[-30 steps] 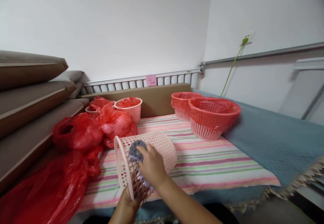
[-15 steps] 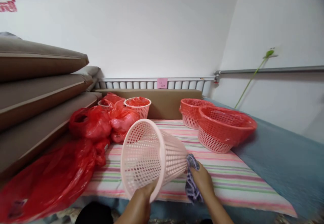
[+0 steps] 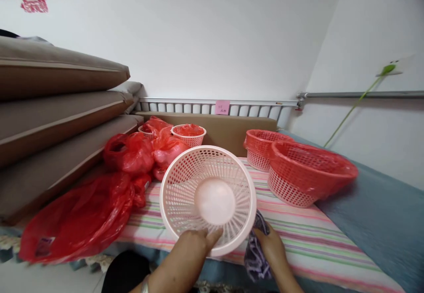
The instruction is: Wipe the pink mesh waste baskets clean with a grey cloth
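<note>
A pale pink perforated basket [image 3: 216,200] is tilted so that its round mouth and solid bottom face me. Gripping the near rim is my left hand [image 3: 195,249], its fingers reaching over into the basket. My right hand [image 3: 272,249] is closed on a crumpled purple-grey cloth [image 3: 256,255] at the basket's lower right side. Both hands are above the near part of the striped cloth [image 3: 298,231].
Red plastic bags [image 3: 82,218] lie at the left, beside stacked cushions [image 3: 59,107]. A small bag-lined basket [image 3: 194,139] stands behind. Two baskets with red plastic, one small [image 3: 258,158] and one larger [image 3: 291,187], stand at the right.
The basket has turned from lying sideways to facing me with its mouth, showing its bottom. My left hand has come further over the rim. The view has shifted slightly left.
</note>
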Motion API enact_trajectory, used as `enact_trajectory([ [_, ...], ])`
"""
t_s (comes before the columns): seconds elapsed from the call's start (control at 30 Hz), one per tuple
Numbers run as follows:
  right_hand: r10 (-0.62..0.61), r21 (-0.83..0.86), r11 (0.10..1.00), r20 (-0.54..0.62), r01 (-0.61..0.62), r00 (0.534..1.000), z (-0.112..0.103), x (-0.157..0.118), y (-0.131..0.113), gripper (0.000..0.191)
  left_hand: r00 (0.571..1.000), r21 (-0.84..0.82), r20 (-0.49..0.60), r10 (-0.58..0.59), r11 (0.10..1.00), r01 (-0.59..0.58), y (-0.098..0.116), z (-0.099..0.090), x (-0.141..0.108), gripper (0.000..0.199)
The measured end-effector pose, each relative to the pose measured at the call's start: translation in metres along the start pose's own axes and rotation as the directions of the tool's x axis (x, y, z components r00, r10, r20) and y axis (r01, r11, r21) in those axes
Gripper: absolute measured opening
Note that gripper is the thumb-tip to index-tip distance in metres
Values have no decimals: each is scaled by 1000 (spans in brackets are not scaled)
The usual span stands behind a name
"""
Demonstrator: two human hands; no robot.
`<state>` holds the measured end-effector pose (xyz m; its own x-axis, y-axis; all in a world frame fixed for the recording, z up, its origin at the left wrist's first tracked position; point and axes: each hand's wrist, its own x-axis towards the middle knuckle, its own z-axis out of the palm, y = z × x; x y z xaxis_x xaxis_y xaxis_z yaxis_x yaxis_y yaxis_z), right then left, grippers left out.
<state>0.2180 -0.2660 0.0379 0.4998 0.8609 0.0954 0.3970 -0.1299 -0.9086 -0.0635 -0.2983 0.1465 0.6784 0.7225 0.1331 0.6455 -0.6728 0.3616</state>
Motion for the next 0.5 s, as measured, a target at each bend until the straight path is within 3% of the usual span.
enact_trajectory([
  [0.1, 26, 5, 1000, -3, -26, 1000, 5, -2, 6, 55, 999, 174, 42, -32, 985, 25, 6, -21, 8, 78],
  [0.2, 94, -18, 995, 2, -94, 996, 7, -3, 13, 56, 997, 306, 33, -63, 951, 50, 8, -39, 23, 64],
  [0.33, 148, -19, 989, -4, -148, 989, 5, -3, 21, 55, 994, 302, -109, 0, 953, 33, 8, -51, 46, 40],
  [0.5, 188, 74, 979, 19, -189, 982, 2, -10, 29, 54, 941, 241, -322, 105, 970, -26, 3, -39, 67, 28],
])
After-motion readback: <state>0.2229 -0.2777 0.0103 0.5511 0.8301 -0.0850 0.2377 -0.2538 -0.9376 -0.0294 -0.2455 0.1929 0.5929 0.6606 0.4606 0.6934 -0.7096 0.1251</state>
